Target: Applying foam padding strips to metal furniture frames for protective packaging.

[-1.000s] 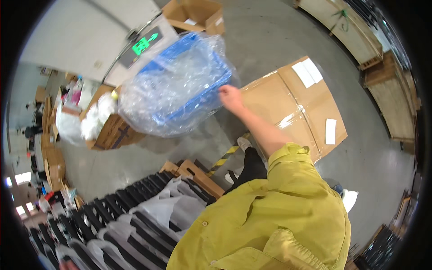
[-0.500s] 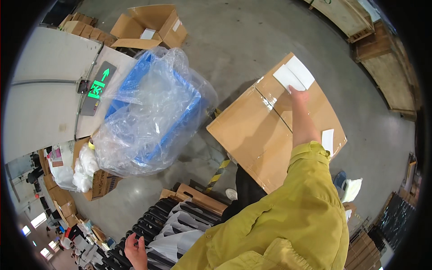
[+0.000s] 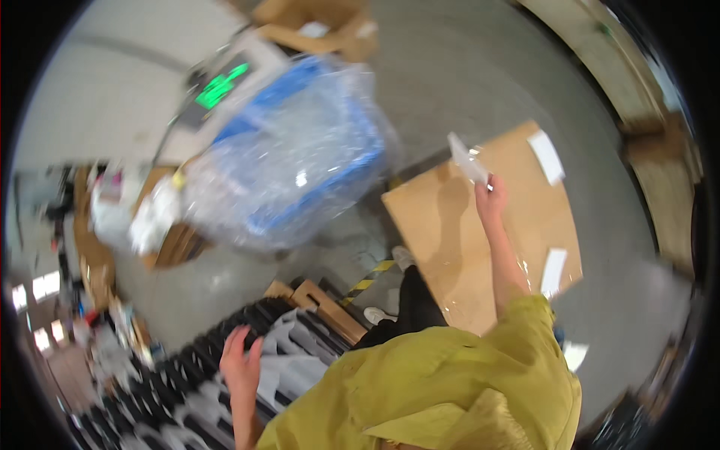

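Right hand (image 3: 491, 201) is pinching a clear plastic scrap (image 3: 466, 159) over the cardboard box (image 3: 480, 247), right of centre; left hand (image 3: 241, 367) is hanging spread, lower left.

Small white slip (image 3: 466, 159): thin, blurred, tilted; pinched in the raised right hand (image 3: 491, 201) above the large closed brown cardboard box (image 3: 450, 240) on the floor.

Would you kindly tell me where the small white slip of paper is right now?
In the head view, the white slip is pinched in the right hand, raised over the upper left corner of the brown cardboard box, right of the plastic-wrapped blue crate.
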The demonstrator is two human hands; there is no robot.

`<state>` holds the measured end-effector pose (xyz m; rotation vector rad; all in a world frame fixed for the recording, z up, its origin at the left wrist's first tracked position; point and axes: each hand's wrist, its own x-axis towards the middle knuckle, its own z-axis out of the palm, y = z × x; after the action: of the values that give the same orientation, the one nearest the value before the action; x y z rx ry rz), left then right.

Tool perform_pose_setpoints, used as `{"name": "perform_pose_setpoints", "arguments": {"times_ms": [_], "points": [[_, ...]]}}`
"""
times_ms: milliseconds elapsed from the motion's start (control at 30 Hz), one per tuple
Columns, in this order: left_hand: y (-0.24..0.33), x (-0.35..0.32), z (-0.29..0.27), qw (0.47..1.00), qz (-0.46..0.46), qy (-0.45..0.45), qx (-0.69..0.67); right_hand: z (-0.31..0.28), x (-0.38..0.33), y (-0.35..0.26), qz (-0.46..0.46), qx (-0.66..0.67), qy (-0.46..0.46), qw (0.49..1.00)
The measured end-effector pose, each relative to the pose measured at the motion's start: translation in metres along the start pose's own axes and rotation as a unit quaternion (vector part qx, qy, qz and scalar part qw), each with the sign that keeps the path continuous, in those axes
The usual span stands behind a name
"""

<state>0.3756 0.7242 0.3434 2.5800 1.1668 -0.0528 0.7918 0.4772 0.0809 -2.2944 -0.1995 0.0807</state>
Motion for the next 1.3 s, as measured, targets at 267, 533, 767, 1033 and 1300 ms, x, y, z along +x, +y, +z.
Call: {"name": "perform_pose_setpoints", "arguments": {"times_ms": [267, 533, 767, 1033, 1300], "points": [[0.025, -0.046, 0.015, 0.979, 0.121, 0.075, -0.144, -0.015, -0.207, -0.294, -0.615, 0.134, -0.537, 0.562], [-0.042, -0.207, -0.045, 0.692, -0.227, 0.378, -0.572, -0.004, -0.387, -0.392, -0.156, 0.299, -0.857, 0.389], [-0.057, -0.362, -0.134, 0.722, -0.240, 0.647, -0.040, -0.036, -0.492, -0.468, -0.261, 0.257, -0.893, 0.261], [-0.070, -0.467, -0.238, 0.720, -0.383, 0.474, 0.334, -0.074, -0.632, -0.535, -0.244, 0.154, -0.945, 0.154], [-0.114, -0.487, -0.259, 0.772, -0.552, 0.301, 0.087, -0.080, -0.689, -0.543, -0.133, 0.212, -0.955, 0.162]]}}
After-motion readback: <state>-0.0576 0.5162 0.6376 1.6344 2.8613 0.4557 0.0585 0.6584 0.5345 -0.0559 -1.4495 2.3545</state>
